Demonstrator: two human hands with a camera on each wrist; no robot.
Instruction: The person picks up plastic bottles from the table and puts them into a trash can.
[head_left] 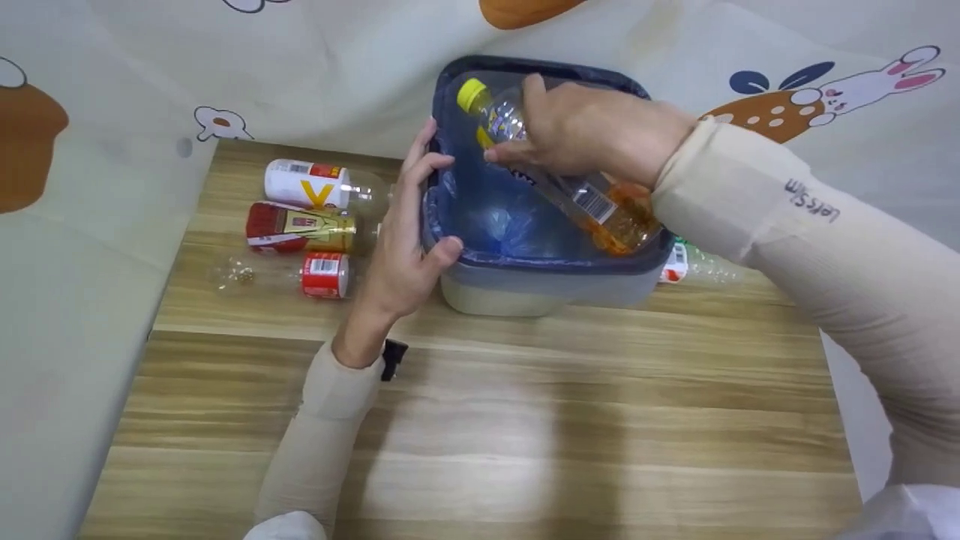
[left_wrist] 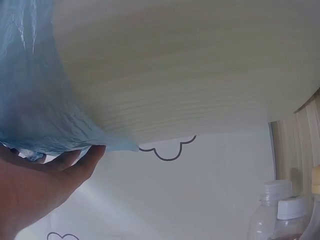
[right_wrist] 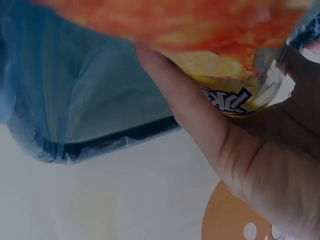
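My right hand (head_left: 577, 127) holds a clear plastic bottle (head_left: 592, 202) with a yellow cap and an orange-printed label. The bottle lies slantwise over the mouth of a trash bin (head_left: 547, 292), its cap toward the far left corner. In the right wrist view the thumb presses along the bottle (right_wrist: 220, 65). At the bin's left side, my left hand (head_left: 409, 240) grips the rim, fingers and thumb spread along it. A thin blue bag (left_wrist: 35, 110) lines the bin and folds over the rim; the left fingers touch it from outside in the left wrist view.
Left of the bin lie several bottles: one with a white label (head_left: 300, 184), one with a red and gold label (head_left: 300, 227), one with a red label (head_left: 325, 275). A green-tinted bottle (head_left: 705, 266) lies at right. Patterned cloth (head_left: 360, 75) hangs behind the wooden table (head_left: 487, 450).
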